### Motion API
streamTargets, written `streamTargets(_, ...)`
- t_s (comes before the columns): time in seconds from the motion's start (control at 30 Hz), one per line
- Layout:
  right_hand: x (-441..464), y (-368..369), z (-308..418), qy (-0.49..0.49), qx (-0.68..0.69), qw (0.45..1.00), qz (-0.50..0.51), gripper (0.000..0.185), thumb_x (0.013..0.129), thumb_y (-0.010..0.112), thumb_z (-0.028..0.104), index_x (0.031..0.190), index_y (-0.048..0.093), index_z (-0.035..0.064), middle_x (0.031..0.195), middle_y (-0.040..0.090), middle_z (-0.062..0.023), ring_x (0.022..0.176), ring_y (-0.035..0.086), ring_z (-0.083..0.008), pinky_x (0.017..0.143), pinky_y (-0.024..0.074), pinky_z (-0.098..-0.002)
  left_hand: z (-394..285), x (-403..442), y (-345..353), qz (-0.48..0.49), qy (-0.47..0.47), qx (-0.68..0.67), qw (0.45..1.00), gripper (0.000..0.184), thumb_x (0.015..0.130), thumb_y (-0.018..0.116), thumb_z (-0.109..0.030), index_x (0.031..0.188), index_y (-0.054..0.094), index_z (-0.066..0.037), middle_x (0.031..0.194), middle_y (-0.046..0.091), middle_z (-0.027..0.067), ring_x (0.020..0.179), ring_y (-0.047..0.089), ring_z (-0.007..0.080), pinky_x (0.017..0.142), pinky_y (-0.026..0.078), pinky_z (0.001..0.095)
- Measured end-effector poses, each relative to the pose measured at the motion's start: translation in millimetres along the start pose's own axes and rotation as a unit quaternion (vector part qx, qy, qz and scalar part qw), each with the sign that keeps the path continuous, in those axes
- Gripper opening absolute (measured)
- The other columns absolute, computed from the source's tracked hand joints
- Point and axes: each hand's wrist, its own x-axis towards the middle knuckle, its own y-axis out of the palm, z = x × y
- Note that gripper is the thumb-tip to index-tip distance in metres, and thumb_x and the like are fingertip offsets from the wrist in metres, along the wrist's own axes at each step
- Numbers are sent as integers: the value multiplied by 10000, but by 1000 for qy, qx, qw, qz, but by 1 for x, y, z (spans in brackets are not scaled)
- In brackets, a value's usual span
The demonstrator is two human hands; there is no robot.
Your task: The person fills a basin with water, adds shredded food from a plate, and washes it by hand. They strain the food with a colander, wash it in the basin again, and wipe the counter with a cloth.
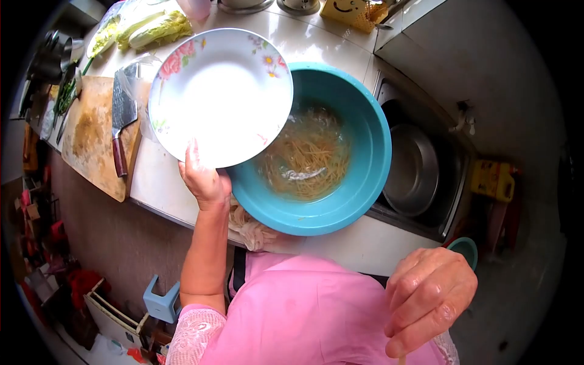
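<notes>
My left hand [207, 182] grips the lower rim of a white plate [216, 100] with pink and yellow flowers around its edge, thumb on top. The plate is tilted toward me and overlaps the left side of a turquoise basin [371, 140]. Thin pale-yellow shreds [313, 158] lie under water in the basin. Close to the camera, my right hand [429, 295] is held up in front of my right side with its fingers curled together. A tiny pale tip shows below its fingertips, too small to name.
A cleaver [125, 109] lies on a wooden cutting board [88, 137] at the left. Leafy cabbage [161, 30] rests behind it. To the right, a metal bowl [413, 170] sits in the sink [450, 207]. A crumpled cloth [249, 230] lies by the basin's front.
</notes>
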Motion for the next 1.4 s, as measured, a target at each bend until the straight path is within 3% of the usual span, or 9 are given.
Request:
streamTargets(0.27,-3,6,-12,-43,-83,993,-75,50,716,571,12,705,615,-9,611,564,-92,472,526,-180,399,401,-253,5,-3,-1,-24,8,51,998,322,807,443,63,1120,434,139,1060,445,169,989,494,245,871,416,316)
streamTargets(0.4,-8,-27,-72,163,-340,923,-72,227,721,561,31,943,560,-16,754,596,-87,603,550,-259,560,457,-321,2,-4,6,-19,42,90,995,299,876,402,-70,1105,441,118,1091,501,154,985,509,214,861,420,316)
streamTargets(0.5,-19,-43,-136,471,-514,715,41,546,736,530,29,1244,356,123,974,536,-195,832,568,-326,718,466,-378,4,-5,9,-36,7,34,999,304,874,406,-71,1107,440,120,1099,495,158,990,508,215,860,423,318)
streamTargets(0.7,0,-41,-228,210,-664,660,281,535,666,663,308,1161,488,205,1201,422,-80,1134,370,-262,877,344,-488,-4,-3,11,-26,-19,-27,999,305,879,410,-99,1106,448,102,1089,507,156,994,510,211,846,431,311)
streamTargets(0.83,-15,-76,-225,343,-702,623,30,569,640,664,283,1163,480,151,1168,423,-121,1089,413,-287,783,420,-469,-5,-3,16,-63,-49,-78,994,290,883,429,-153,1068,457,68,1066,513,131,962,505,190,852,402,296)
streamTargets(1.03,-17,-44,-225,183,-620,710,279,462,669,651,229,1099,516,126,1239,382,-146,1156,356,-328,958,298,-488,-11,-4,18,-48,-65,-97,992,310,880,421,-153,1087,462,74,1066,526,147,973,523,210,851,422,309)
streamTargets(1.13,-22,-64,-223,367,-658,657,35,370,680,608,192,1037,558,109,1181,419,-97,1105,399,-320,873,362,-537,-8,-3,15,-57,-53,-87,993,317,881,417,-165,1087,463,72,1061,528,141,965,525,209,850,422,311)
streamTargets(1.27,-44,-20,-221,298,-669,652,197,266,741,504,167,985,584,98,1108,443,-94,1017,460,-283,752,444,-472,18,0,5,-48,111,178,977,326,883,413,-174,1091,462,71,1061,527,140,965,524,212,854,419,315)
streamTargets(1.4,-17,-66,-228,272,-596,752,66,227,717,522,130,930,568,66,1074,461,-119,1011,459,-283,786,417,-452,-9,-4,18,-40,-49,-85,994,322,883,412,-170,1089,464,72,1079,517,142,981,514,214,859,415,317)
